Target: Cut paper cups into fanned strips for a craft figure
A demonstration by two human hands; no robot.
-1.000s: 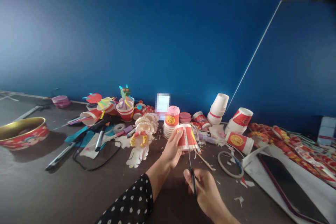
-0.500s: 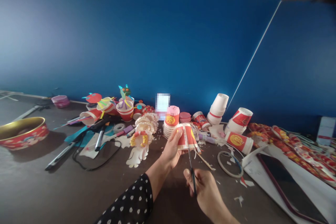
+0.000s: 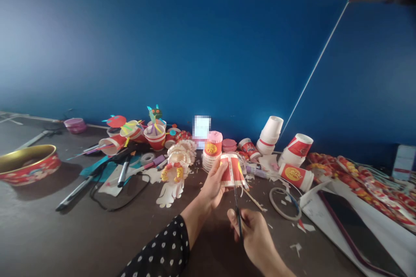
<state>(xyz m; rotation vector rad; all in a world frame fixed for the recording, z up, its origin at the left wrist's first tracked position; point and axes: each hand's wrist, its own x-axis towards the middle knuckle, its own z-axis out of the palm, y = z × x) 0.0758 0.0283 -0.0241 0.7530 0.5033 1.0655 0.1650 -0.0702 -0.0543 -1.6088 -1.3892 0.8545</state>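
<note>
In the middle of the head view, my left hand point(image 3: 212, 184) is closed around a red and white paper cup point(image 3: 231, 169), thumb on its printed side. The cup is turned with its rim toward me. Black-handled scissors point(image 3: 238, 218) sit in my right hand point(image 3: 255, 233), fingers closed at the handles. Their blades point up and meet the cup's near edge; the tips are too small to make out exactly. A stack of paper cups with a pink roll on top point(image 3: 213, 145) stands just behind my left hand.
Left lie a red round tin point(image 3: 30, 169), a black marker point(image 3: 124, 171) and decorated cups point(image 3: 155, 138). A cut-paper figure point(image 3: 173, 173) is near my left arm. Right are stacked cups point(image 3: 272, 132), a tape ring point(image 3: 276, 207), paper scraps and a phone point(image 3: 360, 233) on white board.
The cup and my left hand have shifted very slightly. The scissors stay at the cup's near edge, and the surrounding things have not moved.
</note>
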